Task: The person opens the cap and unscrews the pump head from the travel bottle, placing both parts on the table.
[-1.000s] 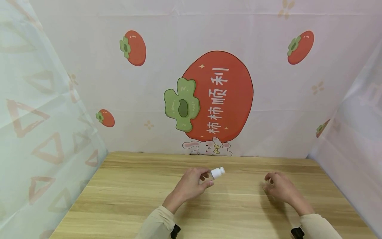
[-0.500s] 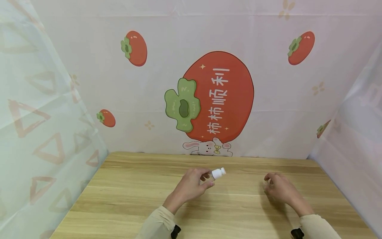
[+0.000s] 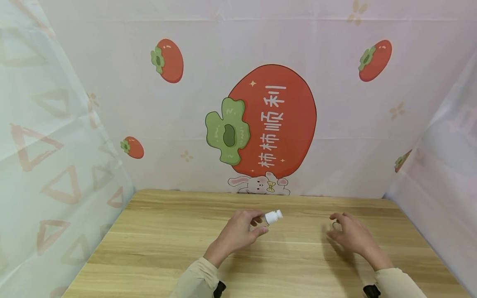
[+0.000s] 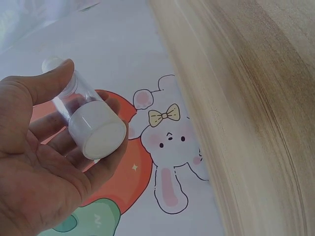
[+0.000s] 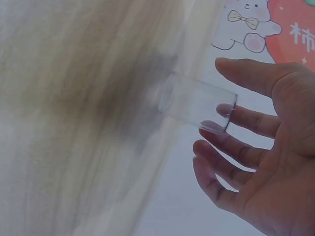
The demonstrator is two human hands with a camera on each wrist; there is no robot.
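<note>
Just below the centre of the head view, the left grip (image 3: 238, 228) pinches a small clear-and-white bottle (image 4: 96, 130) over the tabletop (image 3: 167, 236), its thumb across the clear part. The bottle is tilted and looks slick, so a slackened thumb could let it slide out. At the lower right, the right grip (image 3: 350, 235) is parted around a clear cylinder (image 5: 197, 103), thumb off its side; whether the cylinder stands on the tabletop cannot be told. Being near invisible, it could be knocked by those bent fingers, or dropped if barely held.
</note>
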